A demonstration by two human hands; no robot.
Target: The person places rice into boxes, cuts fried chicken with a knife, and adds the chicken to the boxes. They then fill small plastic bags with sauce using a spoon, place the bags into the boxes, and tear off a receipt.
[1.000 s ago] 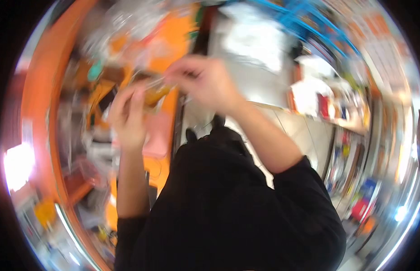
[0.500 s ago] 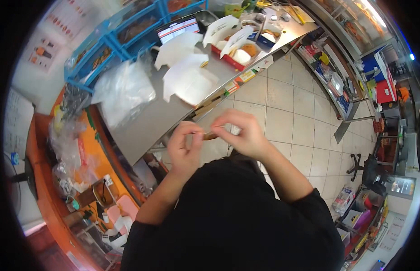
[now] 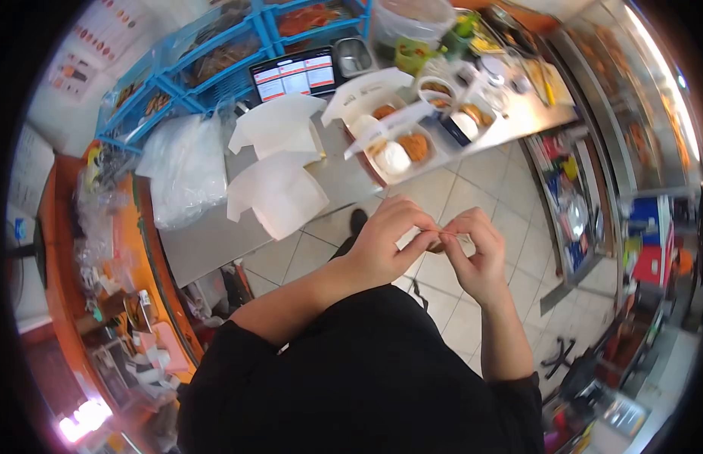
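My left hand (image 3: 389, 234) and my right hand (image 3: 480, 250) meet in front of my body, above the floor. Both are closed in a pinch, fingertips nearly touching. Between them is a small brownish packet (image 3: 436, 246), mostly hidden by the fingers, with a thin strand stretched along its top; its exact kind is too small to make out. On the counter beyond stand an open white paper box (image 3: 279, 193) and another white box (image 3: 276, 125) behind it. To their right, a food box (image 3: 393, 159) holds white rice and a browned fried piece.
The steel counter (image 3: 196, 253) carries a stack of clear plastic bags (image 3: 186, 174), a lit tablet (image 3: 294, 76), a metal tin (image 3: 353, 57) and further food boxes. Blue crates (image 3: 219, 57) line the back. A shelf unit (image 3: 574, 204) stands to the right across the tiled floor (image 3: 510, 204).
My view has turned and shifted, so the counter sits differently in the picture. Both hands have moved rightward in view, still pinching the small packet together.
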